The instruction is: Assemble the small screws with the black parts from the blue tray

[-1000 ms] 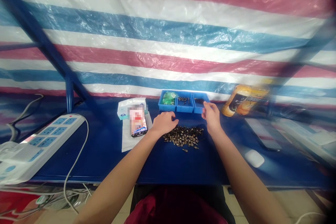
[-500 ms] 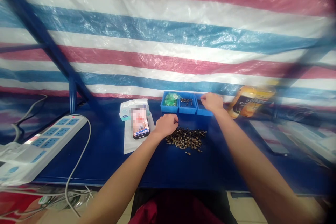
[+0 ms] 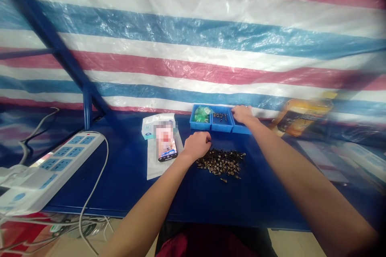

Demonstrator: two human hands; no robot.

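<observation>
My left hand (image 3: 198, 145) is closed, its fingers curled at the left back edge of a pile of screws (image 3: 224, 163) on the blue table. Whatever its fingertips hold, if anything, is hidden. My right hand (image 3: 243, 114) reaches over the rightmost blue bin (image 3: 241, 129), its fingers bent down at the left side of that bin. Its fingertips are hard to see, and I cannot make out anything in them. Beside it, the middle blue bin (image 3: 221, 127) holds some screws, and the left blue bin (image 3: 200, 125) contains a green plastic bag (image 3: 202, 114).
A lit phone (image 3: 167, 144) lies on a white packet (image 3: 153, 164) to the left. A white power strip (image 3: 64, 168) with cables occupies the far left. On the right lie a blurred yellow-orange bottle (image 3: 301, 116) and a flat pale object (image 3: 322, 160). Striped sheeting (image 3: 193, 40) hangs behind.
The whole view has shifted, so the table things sit slightly further right. Against the bins, my right hand has moved a little left and back. My left hand stays beside the pile.
</observation>
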